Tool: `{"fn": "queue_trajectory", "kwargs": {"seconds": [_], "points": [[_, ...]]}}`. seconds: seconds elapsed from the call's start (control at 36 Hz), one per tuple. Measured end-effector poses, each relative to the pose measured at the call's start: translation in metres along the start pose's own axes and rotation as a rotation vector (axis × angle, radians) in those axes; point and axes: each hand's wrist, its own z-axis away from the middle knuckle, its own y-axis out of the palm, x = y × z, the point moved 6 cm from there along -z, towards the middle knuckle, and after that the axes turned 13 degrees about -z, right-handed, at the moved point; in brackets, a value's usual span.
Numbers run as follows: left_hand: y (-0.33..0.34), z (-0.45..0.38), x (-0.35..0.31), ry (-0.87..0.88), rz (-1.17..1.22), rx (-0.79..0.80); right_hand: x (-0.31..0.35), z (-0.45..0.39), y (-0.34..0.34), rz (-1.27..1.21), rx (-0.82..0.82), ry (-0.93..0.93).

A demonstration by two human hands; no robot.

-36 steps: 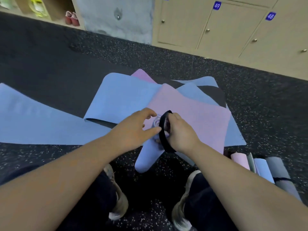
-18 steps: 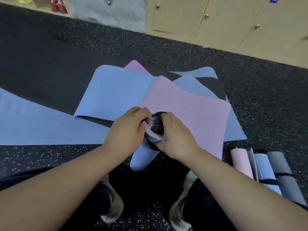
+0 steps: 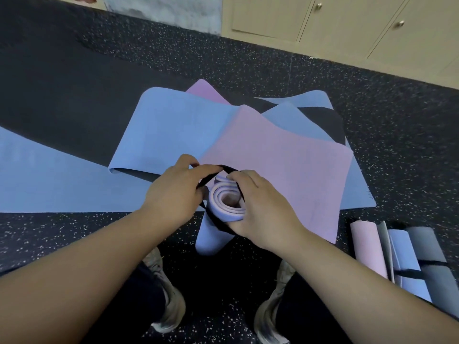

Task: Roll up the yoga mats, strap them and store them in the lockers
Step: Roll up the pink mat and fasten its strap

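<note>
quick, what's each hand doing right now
Left hand: pinches the black strap.
Right hand: grips the rolled mat, with the strap under its fingers.

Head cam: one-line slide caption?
Both hands pull a black strap around a rolled yoga mat.
</note>
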Motion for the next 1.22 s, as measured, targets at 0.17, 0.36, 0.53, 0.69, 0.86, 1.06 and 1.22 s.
{"fn": "queue_trajectory", "kwargs": {"seconds": [0.17, 0.36, 0.53, 0.69, 0.86, 1.06, 1.22], "points": [[0.020, 0.004, -0.001, 0.023, -0.078, 0.134, -0.008, -0.003, -0.003, -0.018, 0.099, 0.056], [0.020, 0.006, -0.018, 0.217, 0.058, 0.243, -0.009, 0.002, -0.003, -0.123, 0.071, 0.025], [0.020, 0.011, -0.022, 0.206, 0.241, 0.292, -0.010, 0.004, -0.001, -0.148, 0.109, 0.047], [0.015, 0.013, -0.026, 0.238, 0.327, 0.199, -0.015, 0.005, -0.003, -0.138, 0.228, 0.053], [0.014, 0.011, -0.025, 0.196, 0.283, 0.179, -0.019, 0.002, -0.010, -0.241, 0.223, 0.110], [0.011, 0.008, -0.026, 0.262, 0.184, 0.110, -0.022, -0.003, -0.026, -0.122, -0.045, 0.021], [0.010, 0.008, -0.026, 0.259, 0.177, 0.120, -0.018, -0.004, -0.030, -0.078, -0.142, -0.013]]}}
